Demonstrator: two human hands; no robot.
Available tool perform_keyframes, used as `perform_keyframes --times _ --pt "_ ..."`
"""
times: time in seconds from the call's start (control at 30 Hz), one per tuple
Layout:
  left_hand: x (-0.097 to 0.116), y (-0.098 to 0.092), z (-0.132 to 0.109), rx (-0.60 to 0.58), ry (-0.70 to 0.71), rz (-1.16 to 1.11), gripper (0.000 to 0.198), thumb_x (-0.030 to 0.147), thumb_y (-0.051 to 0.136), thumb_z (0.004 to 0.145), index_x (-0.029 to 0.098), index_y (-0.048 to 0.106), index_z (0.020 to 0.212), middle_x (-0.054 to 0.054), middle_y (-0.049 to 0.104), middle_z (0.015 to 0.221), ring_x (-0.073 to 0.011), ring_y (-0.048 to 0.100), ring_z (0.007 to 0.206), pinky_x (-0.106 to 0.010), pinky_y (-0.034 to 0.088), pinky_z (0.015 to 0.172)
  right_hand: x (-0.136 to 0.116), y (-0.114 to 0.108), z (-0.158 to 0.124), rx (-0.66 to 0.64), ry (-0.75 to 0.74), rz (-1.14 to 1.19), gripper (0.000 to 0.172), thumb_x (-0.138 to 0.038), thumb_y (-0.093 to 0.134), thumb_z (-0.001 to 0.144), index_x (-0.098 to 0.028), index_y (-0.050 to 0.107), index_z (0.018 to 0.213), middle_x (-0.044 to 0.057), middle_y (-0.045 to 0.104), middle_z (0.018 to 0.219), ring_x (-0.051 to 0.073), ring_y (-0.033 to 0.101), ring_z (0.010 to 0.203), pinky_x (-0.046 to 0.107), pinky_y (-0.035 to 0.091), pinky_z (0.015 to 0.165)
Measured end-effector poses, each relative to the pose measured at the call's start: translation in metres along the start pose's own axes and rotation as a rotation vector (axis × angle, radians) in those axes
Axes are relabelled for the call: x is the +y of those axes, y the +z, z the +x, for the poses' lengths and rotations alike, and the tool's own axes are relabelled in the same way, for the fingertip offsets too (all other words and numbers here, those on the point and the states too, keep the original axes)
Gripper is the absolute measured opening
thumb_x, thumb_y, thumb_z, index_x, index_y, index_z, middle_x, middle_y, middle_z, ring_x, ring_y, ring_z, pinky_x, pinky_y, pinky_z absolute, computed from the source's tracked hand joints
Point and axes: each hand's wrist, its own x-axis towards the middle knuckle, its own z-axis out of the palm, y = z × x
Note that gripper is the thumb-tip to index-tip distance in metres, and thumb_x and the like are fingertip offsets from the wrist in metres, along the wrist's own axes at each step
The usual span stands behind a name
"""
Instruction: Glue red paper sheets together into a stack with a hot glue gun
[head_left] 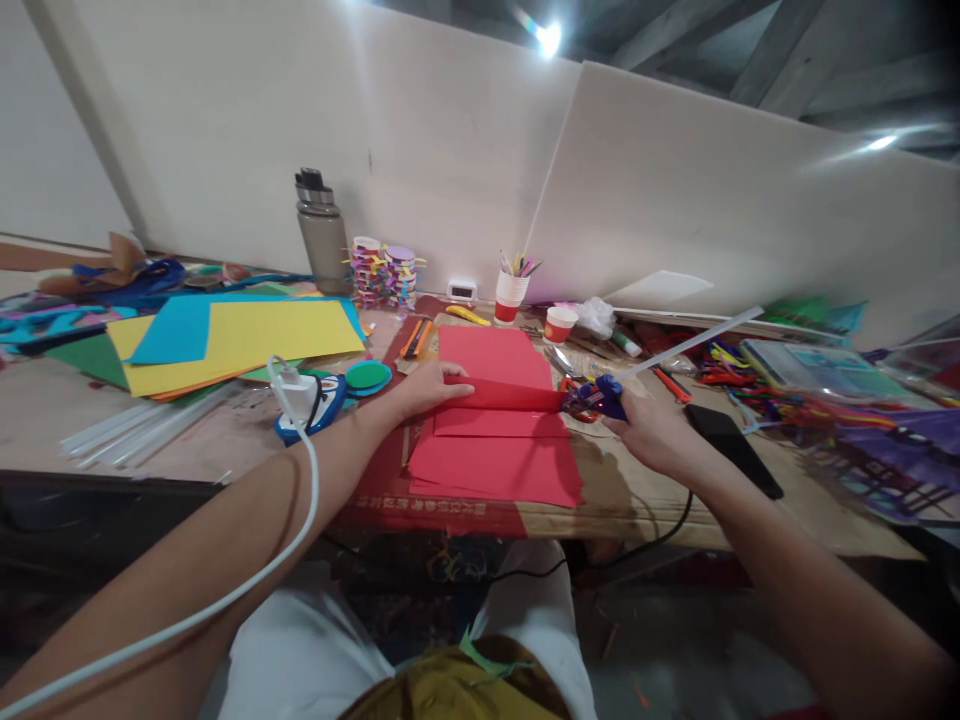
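Note:
Red sheets of paper (491, 470) lie stacked on the cardboard in front of me. The top red paper (499, 350) has a raised fold running across it. My left hand (435, 388) pinches the left end of that fold between thumb and fingers. My right hand (651, 425) is wrapped round a blue hot glue gun (600, 397), its nozzle at the right end of the fold. A long clear glue stick (697, 338) juts out of the gun's back. Whether the nozzle touches the paper I cannot tell.
Coloured paper (285, 335) and clear glue sticks (142, 430) lie left. A white cable (300, 520) passes over my left forearm from a blue-and-white power block (311, 405). At the back stand a bottle (321, 235) and a cup of pens (511, 290). A black phone-like slab (733, 450) lies right.

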Motion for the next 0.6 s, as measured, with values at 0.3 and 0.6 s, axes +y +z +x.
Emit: perform_keyframes --times 0.3,0.6 --pt "0.002 0.0 0.0 -0.004 0.027 0.019 0.037 0.05 0.059 0.072 0.014 0.065 0.077 -0.002 0.065 0.074 -0.0178 0.057 0.072 -0.026 0.04 0.066 -0.028 -0.012 -0.008 -0.061 -0.029 0.034 0.024 -0.032 0.054 0.087 -0.015 0.059 0.103 0.013 0.067 0.096 0.026 0.061 0.089 0.031 0.041 0.071" --pt "0.004 -0.001 -0.001 -0.002 0.032 0.031 0.035 0.048 0.059 0.072 0.014 0.064 0.076 -0.002 0.065 0.073 -0.0168 0.056 0.069 -0.026 0.04 0.064 -0.043 -0.011 -0.004 -0.082 -0.033 0.148 0.024 -0.027 0.054 0.087 -0.016 0.057 0.107 0.013 0.066 0.103 0.025 0.06 0.095 0.029 0.041 0.075"
